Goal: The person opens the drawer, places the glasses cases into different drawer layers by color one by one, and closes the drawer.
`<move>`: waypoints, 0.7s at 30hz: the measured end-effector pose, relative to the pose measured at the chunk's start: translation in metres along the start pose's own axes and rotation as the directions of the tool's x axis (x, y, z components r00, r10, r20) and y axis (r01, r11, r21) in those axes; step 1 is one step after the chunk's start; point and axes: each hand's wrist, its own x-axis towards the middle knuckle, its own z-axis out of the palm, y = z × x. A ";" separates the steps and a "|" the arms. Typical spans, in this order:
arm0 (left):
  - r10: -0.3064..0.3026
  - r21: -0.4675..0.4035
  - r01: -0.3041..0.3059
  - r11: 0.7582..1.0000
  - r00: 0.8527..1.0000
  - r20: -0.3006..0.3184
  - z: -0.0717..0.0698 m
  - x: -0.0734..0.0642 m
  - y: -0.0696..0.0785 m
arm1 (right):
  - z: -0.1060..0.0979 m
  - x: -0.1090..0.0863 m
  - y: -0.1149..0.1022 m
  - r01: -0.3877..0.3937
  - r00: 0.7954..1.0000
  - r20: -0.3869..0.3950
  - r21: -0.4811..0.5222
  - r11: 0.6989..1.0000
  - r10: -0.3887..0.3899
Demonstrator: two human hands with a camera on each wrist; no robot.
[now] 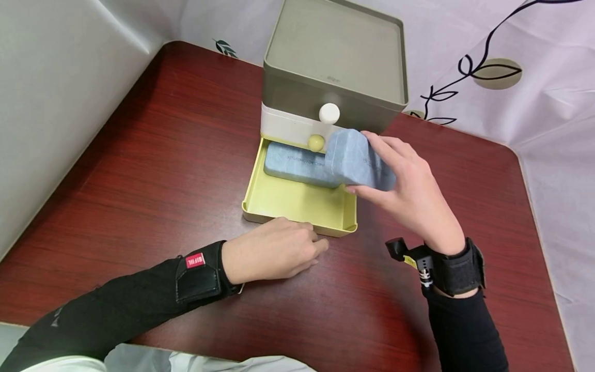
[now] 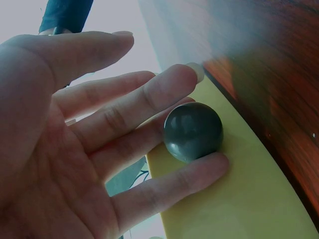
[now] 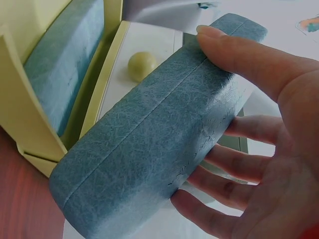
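A blue marbled glasses case (image 3: 149, 119) is gripped in my right hand (image 1: 413, 191), thumb on one side and fingers on the other, above the right side of a pulled-out yellow drawer (image 1: 297, 204). Another blue case (image 1: 297, 164), with printed lettering, lies at the back of that drawer, partly behind the held one in the head view. My left hand (image 1: 279, 248) is at the drawer's front. In the left wrist view, its fairly straight fingers lie about a dark round knob (image 2: 193, 132) on the yellow drawer front, one finger apparently touching it.
The drawer belongs to a stacked drawer box with a grey-olive top (image 1: 339, 49). A white knob (image 1: 329, 113) and a yellow knob (image 1: 316, 143) stick out from the upper drawers. Beneath is a reddish-brown wooden table (image 1: 153, 155); a pale patterned curtain (image 1: 548, 103) hangs behind it.
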 end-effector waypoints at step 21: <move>-0.009 0.018 0.009 1.000 1.000 -0.021 -0.001 0.002 -0.003 | 0.015 0.009 -0.014 0.124 0.992 0.004 0.101 0.987 -0.125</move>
